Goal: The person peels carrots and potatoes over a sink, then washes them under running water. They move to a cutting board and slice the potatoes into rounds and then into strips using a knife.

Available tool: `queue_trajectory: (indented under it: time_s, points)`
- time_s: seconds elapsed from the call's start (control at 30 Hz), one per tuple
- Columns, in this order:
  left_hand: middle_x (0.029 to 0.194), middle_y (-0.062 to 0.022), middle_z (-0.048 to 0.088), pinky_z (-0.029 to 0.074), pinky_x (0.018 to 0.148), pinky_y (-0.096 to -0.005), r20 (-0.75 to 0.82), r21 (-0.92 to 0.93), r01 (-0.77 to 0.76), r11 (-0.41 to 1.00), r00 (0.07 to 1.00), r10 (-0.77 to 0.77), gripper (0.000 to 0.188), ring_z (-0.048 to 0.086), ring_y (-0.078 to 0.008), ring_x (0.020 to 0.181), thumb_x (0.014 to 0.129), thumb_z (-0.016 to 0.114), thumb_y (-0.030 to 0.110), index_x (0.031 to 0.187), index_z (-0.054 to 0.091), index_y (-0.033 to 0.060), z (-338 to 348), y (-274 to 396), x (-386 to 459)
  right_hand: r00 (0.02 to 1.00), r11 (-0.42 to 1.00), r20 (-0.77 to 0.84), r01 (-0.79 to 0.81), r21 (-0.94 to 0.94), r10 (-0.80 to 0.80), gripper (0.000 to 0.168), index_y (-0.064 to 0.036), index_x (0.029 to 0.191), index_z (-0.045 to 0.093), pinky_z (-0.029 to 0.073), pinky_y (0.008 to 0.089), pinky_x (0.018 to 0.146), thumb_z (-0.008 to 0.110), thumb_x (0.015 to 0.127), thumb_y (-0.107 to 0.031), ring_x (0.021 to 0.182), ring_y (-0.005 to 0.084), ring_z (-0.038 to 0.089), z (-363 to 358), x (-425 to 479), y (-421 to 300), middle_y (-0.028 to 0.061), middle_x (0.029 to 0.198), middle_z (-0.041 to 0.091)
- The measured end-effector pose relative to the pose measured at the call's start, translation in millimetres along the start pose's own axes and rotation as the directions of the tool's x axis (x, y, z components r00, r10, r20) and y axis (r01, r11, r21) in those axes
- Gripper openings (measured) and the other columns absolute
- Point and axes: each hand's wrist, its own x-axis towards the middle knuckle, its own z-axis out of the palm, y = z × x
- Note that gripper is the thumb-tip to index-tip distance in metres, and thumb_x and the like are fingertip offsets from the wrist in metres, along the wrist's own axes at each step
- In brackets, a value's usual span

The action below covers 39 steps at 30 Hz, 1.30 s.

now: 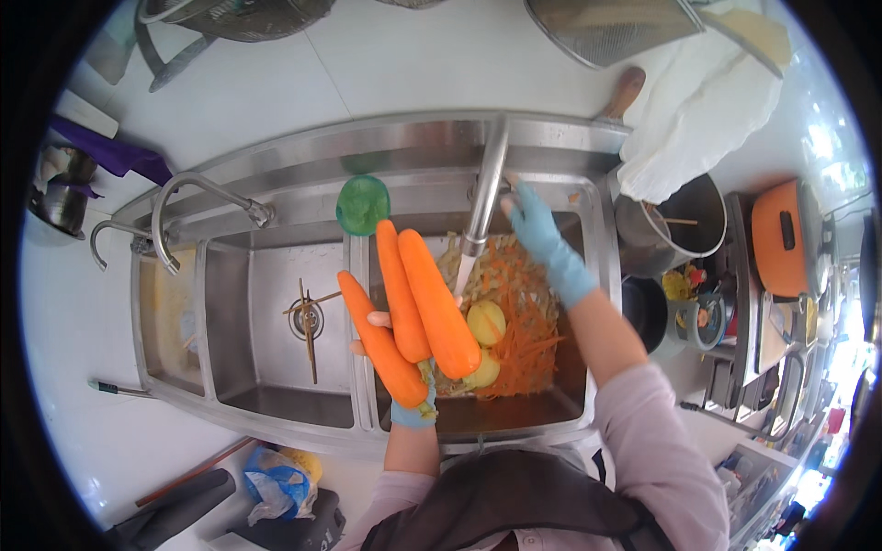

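My left hand [413,414], in a light-blue glove with bare fingertips, holds three peeled carrots [413,310] above the right sink basin [482,421]. The carrots hide most of its palm. Water runs from the metal faucet [488,186] beside the largest carrot. My right hand [529,212], gloved the same way, reaches to the faucet's base at the back rim; whether its fingers close on the handle cannot be made out. Below lie two peeled potatoes [486,322], among orange carrot peelings [527,351] and pale vegetable scraps.
A green bowl [363,205] sits on the divider's back end. Wooden chopsticks [307,337] lie over the middle basin's drain. Another curved faucet [207,180] stands behind that basin. At the right are a large metal pot [679,217] and an orange lidded cooker [778,237].
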Motion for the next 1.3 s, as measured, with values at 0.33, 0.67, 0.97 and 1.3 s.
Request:
queue_trajectory:
  time_s: [0.33, 0.67, 0.97, 1.3]
  points:
    - [0.099, 0.0039, 0.061, 0.000, 0.106, -0.0357, 0.108, 0.096, -0.007, 0.995, 0.994, -0.003, 0.086, 0.048, -0.0092, 0.103, 0.066, 0.071, 0.021, 0.134, 0.018, 0.0113, 32, 18, -13, 0.955, 0.953, 0.061, -0.285, -0.100, 0.292, 0.032, 0.000, 0.091, 0.057, 0.044, 0.0314, 0.071, 0.049, 0.084, -0.030, 0.079, 0.0273, 0.056, 15, 29, -2, 0.0163, 0.085, 0.060]
    - [0.118, -0.0089, 0.042, 0.034, 0.094, -0.0379, -0.469, 0.861, 0.271, 0.430, 0.752, 0.463, 0.058, 0.042, -0.0220, 0.109, 0.083, 0.041, 0.045, 0.127, 0.032, 0.0088, 19, 19, -89, 0.817, 0.682, 0.410, -0.569, 0.459, 0.406, 0.046, -0.001, 0.111, 0.045, 0.043, 0.0335, 0.075, 0.057, 0.077, -0.029, 0.086, 0.0246, 0.056, 49, -209, -141, 0.0152, 0.091, 0.059]
    - [0.124, -0.0122, 0.038, 0.033, 0.095, -0.0391, -0.665, 0.631, 0.591, 0.503, 0.746, -0.042, 0.070, 0.040, -0.0255, 0.112, 0.076, 0.041, 0.050, 0.129, 0.028, 0.0068, 19, -69, -91, 0.797, 0.663, 0.005, -0.506, 0.551, 0.604, 0.050, 0.002, 0.105, 0.047, 0.042, 0.0348, 0.077, 0.059, 0.073, -0.035, 0.091, 0.0306, 0.054, -25, -309, -160, 0.0201, 0.100, 0.054]
    - [0.129, -0.0194, 0.031, 0.030, 0.098, -0.0402, -0.521, 0.610, 0.740, 0.282, 0.643, -0.562, 0.079, 0.036, -0.0294, 0.116, 0.075, 0.038, 0.057, 0.132, 0.020, 0.0048, 54, -384, -174, 0.841, 0.351, -0.251, 0.078, 0.933, 0.479, 0.046, 0.002, 0.113, 0.044, 0.039, 0.0270, 0.085, 0.058, 0.079, -0.025, 0.096, 0.0164, 0.051, -222, -482, -101, 0.0104, 0.105, 0.053]
